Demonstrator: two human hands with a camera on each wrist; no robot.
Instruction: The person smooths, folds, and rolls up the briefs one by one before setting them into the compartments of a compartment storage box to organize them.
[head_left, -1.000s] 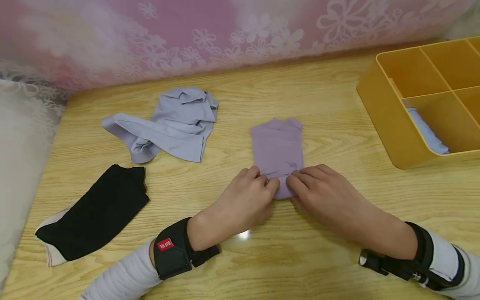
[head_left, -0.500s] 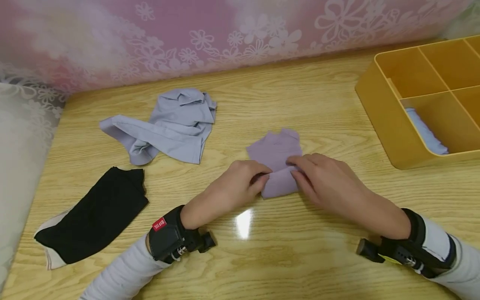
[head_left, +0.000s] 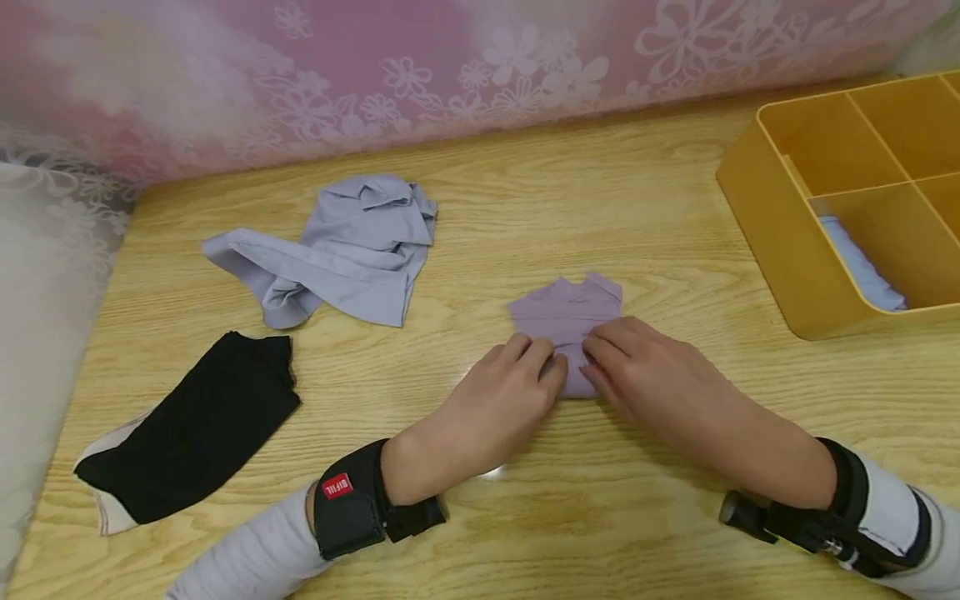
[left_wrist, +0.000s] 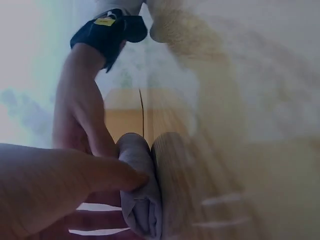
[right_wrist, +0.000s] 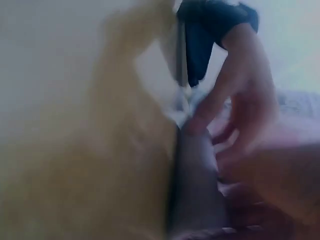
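Observation:
A purple folded garment lies on the table in front of me, its near end rolled up and its far end still flat. My left hand pinches the left side of the roll with curled fingers. On the right side, my right hand grips the same roll, its fingertips close to the left ones. In the left wrist view the garment's roll shows layered fabric at its end, with the thumb against it and the fingers on the other side. The blurred right wrist view shows the roll between both hands.
A crumpled grey-blue garment lies at the back left. Nearer on the left is a folded black garment with a pale edge. At right stands a yellow divided box with a light blue folded cloth in one compartment.
The near end of the purple garment has been rolled away from me, so its flat part is shorter. Both hands have shifted their grip along the roll, and the garment sits slightly closer.

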